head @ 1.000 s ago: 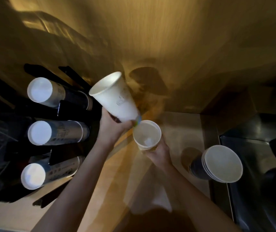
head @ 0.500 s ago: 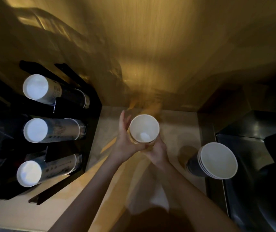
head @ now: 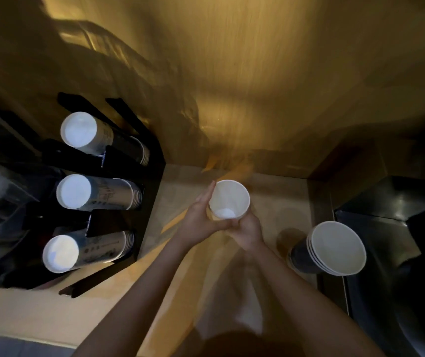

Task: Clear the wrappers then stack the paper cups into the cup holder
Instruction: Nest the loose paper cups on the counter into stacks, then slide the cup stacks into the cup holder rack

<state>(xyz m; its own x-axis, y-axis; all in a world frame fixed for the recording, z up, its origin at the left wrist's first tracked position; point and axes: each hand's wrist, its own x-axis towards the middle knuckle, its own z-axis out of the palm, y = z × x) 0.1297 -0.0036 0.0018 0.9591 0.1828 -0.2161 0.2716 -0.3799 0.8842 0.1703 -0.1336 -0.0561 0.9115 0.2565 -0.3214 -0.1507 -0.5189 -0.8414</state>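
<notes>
Standing upright between two hands, a white paper cup sits near the middle of the beige table, its open mouth facing up. The left hand lies flat against the cup's side at about nine o'clock, fingers straight and pressed together, palm to the wall of the cup. The right hand wraps the lower part of the cup from about five o'clock, its fingers curled around the base; the two hands touch each other just below the cup. Off at nine o'clock from the cup stands a black cup holder with three stacks of paper cups lying on their sides: a top stack, a middle stack and a bottom stack, white bottoms pointing toward the onlooker. At four o'clock, well apart from the held cup, a short stack of dark-sided cups stands upright near the table's edge, beside a dark metal surface. A golden-brown wall rises behind everything. A pale patch, blurred beyond telling, lies on the table between the forearms.
</notes>
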